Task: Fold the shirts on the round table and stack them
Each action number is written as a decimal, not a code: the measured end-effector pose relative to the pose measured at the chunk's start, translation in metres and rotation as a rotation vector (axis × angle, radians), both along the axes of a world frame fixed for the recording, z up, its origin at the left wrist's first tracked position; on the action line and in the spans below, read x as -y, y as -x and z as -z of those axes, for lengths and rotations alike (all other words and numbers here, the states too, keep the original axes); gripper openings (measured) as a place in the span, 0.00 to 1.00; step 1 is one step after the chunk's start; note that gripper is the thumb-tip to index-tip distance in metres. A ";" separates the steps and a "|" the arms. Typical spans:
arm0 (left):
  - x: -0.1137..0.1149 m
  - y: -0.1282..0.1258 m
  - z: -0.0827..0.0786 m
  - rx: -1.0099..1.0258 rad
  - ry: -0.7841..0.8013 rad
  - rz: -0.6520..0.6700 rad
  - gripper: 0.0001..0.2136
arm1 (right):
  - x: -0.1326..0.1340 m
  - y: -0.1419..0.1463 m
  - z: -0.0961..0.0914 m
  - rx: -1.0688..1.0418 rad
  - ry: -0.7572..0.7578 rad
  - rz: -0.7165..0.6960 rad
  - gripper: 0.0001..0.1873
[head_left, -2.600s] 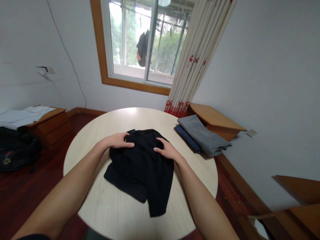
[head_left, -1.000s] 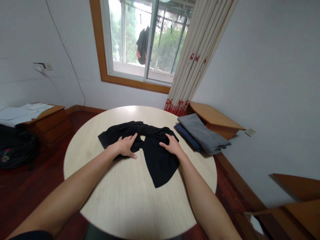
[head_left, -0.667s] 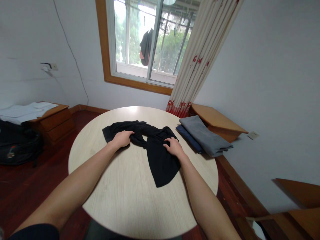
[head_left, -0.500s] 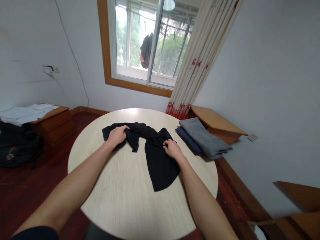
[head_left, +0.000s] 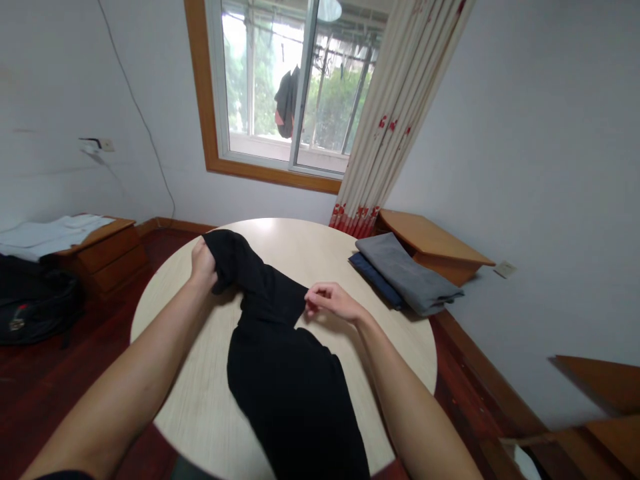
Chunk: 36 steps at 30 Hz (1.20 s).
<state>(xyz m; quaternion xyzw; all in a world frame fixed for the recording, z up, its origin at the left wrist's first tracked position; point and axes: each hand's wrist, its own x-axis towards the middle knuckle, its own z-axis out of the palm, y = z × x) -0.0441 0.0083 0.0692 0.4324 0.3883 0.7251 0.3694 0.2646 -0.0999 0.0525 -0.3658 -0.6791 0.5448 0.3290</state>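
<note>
A black garment [head_left: 285,360] lies stretched across the round pale wooden table [head_left: 310,257], running from the far left down past the near edge. My left hand [head_left: 203,261] is closed on the garment's far left corner. My right hand [head_left: 330,301] pinches its right edge near the middle of the table, fingers curled.
A folded grey cloth [head_left: 405,270] on a folded navy one [head_left: 373,277] sits at the table's right edge. A wooden cabinet [head_left: 430,243] stands behind them. At the left stand a wooden drawer unit [head_left: 103,250] with white cloth and a black bag [head_left: 35,303]. A curtain [head_left: 395,113] hangs by the window.
The garment was bunched at the table's far side. Both hands gripped it and pulled it out long, so it now drapes toward me; my left hand moved further left and away.
</note>
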 end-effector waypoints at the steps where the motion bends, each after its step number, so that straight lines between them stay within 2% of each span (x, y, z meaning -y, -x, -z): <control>1: 0.006 -0.007 -0.001 -0.002 -0.021 0.000 0.16 | -0.003 0.004 0.004 -0.036 -0.047 0.138 0.27; 3: 0.023 -0.028 -0.001 -0.078 -0.060 0.074 0.20 | -0.005 0.014 0.010 -0.085 -0.126 0.292 0.28; 6: 0.052 -0.063 0.004 -0.404 -0.160 0.378 0.22 | 0.000 0.032 0.013 -0.160 -0.183 0.246 0.38; 8: 0.069 -0.080 0.007 -0.625 -0.266 0.529 0.21 | 0.005 0.041 0.012 -0.206 -0.234 0.245 0.41; 10: 0.077 -0.085 0.009 -0.761 -0.347 0.628 0.23 | 0.007 0.044 0.010 -0.223 -0.292 0.347 0.33; 12: 0.075 -0.080 0.009 -0.858 -0.390 0.689 0.26 | 0.005 0.042 0.009 -0.213 -0.322 0.475 0.23; 15: 0.055 -0.062 0.014 -1.047 -0.428 0.694 0.38 | -0.005 0.032 0.011 -0.214 -0.274 0.573 0.15; 17: 0.038 -0.048 0.022 -1.159 -0.424 0.671 0.46 | -0.010 0.024 0.013 -0.260 -0.221 0.603 0.13; 19: 0.021 -0.036 0.033 -1.250 -0.369 0.676 0.49 | -0.014 0.017 0.013 -0.339 -0.161 0.611 0.13; 22: 0.003 -0.022 0.051 -1.384 -0.232 0.653 0.48 | -0.016 0.011 0.011 -0.459 -0.076 0.585 0.14; 26: -0.007 -0.016 0.068 -1.457 -0.123 0.489 0.42 | -0.012 0.010 0.008 -0.573 -0.018 0.480 0.13; 30: -0.013 -0.023 0.080 -1.403 -0.109 0.411 0.34 | -0.001 0.010 0.008 -0.621 0.014 0.286 0.14; 33: -0.012 -0.035 0.084 -1.241 -0.187 0.477 0.30 | 0.007 0.004 0.008 -0.624 0.055 0.166 0.15; 36: -0.002 -0.050 0.082 -1.039 -0.257 0.581 0.29 | 0.006 -0.005 0.005 -0.641 0.039 0.175 0.14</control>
